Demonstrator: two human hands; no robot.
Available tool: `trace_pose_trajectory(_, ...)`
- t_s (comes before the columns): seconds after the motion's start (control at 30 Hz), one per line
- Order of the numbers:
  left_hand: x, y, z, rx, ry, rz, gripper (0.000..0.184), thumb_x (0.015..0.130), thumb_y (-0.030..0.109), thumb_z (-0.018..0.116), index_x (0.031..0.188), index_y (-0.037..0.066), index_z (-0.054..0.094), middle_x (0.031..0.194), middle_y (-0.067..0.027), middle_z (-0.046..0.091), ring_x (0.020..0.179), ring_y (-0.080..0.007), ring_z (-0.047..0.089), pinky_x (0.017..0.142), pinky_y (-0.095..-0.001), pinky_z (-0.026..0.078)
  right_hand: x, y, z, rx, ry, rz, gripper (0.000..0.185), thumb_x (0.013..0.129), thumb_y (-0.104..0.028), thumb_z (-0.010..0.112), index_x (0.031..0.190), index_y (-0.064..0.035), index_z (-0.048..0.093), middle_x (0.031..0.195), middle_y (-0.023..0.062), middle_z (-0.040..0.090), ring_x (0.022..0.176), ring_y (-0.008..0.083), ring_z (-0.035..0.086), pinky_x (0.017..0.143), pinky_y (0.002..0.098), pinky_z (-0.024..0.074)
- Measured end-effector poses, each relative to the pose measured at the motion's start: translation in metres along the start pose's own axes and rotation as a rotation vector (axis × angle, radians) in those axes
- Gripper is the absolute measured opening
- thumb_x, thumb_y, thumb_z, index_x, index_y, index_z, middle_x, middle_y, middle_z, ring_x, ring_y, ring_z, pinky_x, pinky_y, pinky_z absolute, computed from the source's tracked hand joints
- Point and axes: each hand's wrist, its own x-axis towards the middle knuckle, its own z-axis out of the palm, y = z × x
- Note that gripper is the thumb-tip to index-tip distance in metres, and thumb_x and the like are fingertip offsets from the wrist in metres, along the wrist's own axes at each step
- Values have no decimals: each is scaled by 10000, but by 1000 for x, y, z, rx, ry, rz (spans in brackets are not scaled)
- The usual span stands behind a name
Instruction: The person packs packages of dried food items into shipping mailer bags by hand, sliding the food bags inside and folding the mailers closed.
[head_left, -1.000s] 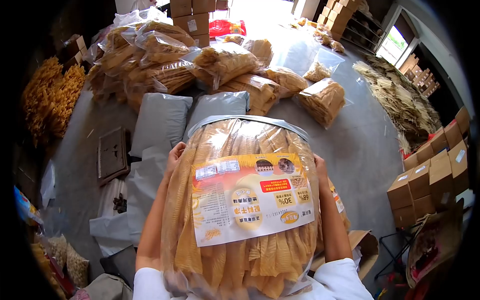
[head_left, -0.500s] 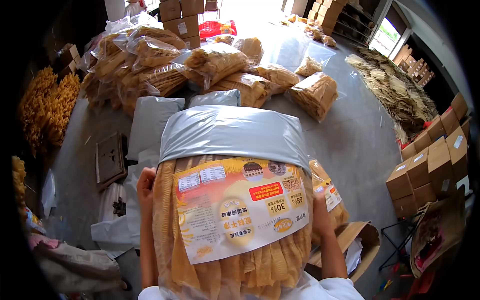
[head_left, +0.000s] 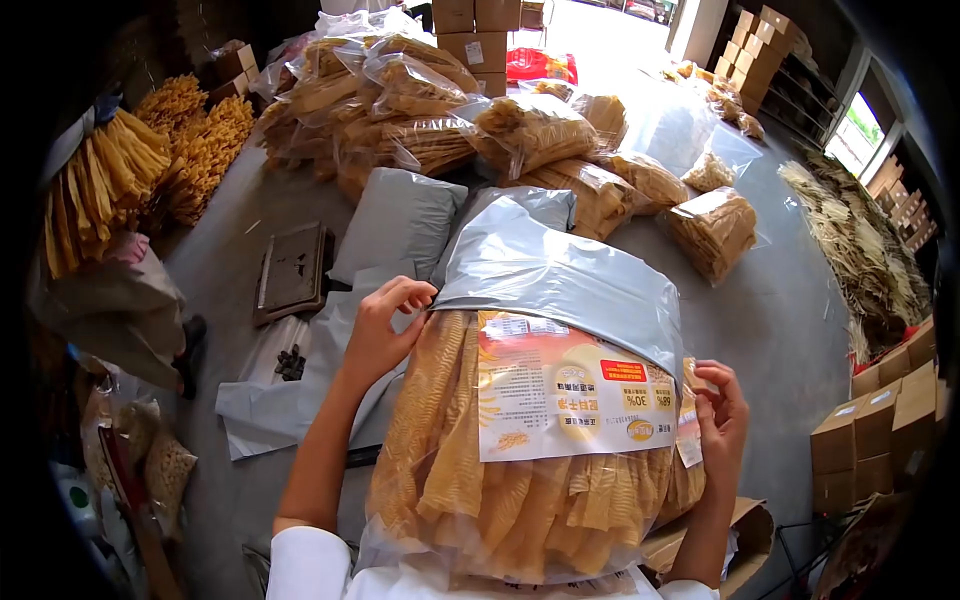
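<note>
A large clear plastic bag of tan, ribbed dried strips (head_left: 420,460) stands in front of me, with a printed label (head_left: 575,410) on its face. A grey plastic mailing bag (head_left: 560,270) covers its upper end and the label's upper right corner. My left hand (head_left: 390,320) is closed in a pinch at the mailing bag's left edge. My right hand (head_left: 722,415), fingers curled, is beside the right side of the package; what it grips is hidden. Behind that side, a second labelled bag (head_left: 688,430) partly shows.
Bagged dried strips (head_left: 400,100) are piled ahead. Filled grey mailing bags (head_left: 395,225) lie before them, near a flat scale-like device (head_left: 292,270). Cartons (head_left: 860,430) stand at right, an open carton (head_left: 750,540) lower right. At left, a person (head_left: 110,300) is beside a yellow bundle (head_left: 110,180).
The view has swung left. My left hand has risen to the mailing bag's edge, which now covers more of the label's right side. A person with a yellow bundle shows more fully at left.
</note>
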Motion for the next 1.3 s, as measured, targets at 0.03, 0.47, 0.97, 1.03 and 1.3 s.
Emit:
trace_pose_trajectory(0.03, 6, 2, -2, 54, -24, 67, 233, 709, -55, 609, 928, 25, 617, 848, -75, 610, 748, -187, 592, 666, -289, 473, 9, -14, 2, -25, -65, -79, 219, 824, 40, 541, 1032, 5, 599, 1072, 114, 616, 913, 160, 596, 784, 284, 482)
trace_pose_trajectory(0.47, 19, -6, 3, -222, -282, -210, 93, 818, -17, 572, 885, -16, 637, 803, -33, 618, 757, -86, 572, 679, -233, 459, 62, -85, 141, -671, -925, -726, 278, 927, -175, 470, 1090, 3, 608, 1123, 117, 611, 979, 278, 537, 912, 364, 411)
trace_pose_trajectory(0.97, -9, 71, -21, 284, -305, -157, 157, 789, -16, 590, 939, 32, 590, 721, -116, 513, 606, -216, 488, 566, -330, 395, 55, -83, 81, -461, -400, -346, 205, 788, 62, 588, 961, -26, 654, 919, 103, 676, 774, 195, 667, 586, 259, 528)
trace_pose_trajectory(1.03, -8, 64, -15, 242, -266, -104, 183, 789, -6, 601, 968, 28, 597, 738, -120, 533, 628, -225, 515, 592, -337, 416, 51, -68, 57, -558, -330, -325, 208, 778, 49, 600, 967, -20, 652, 909, 108, 674, 784, 202, 665, 602, 263, 528)
trace_pose_trajectory(1.3, -1, 52, -5, 482, -264, 133, 189, 796, -8, 584, 971, -8, 657, 903, -160, 650, 785, -305, 639, 713, -368, 516, 7, -11, 9, -619, -245, -18, 227, 763, -14, 624, 989, 14, 638, 953, 149, 639, 837, 284, 636, 700, 342, 517)
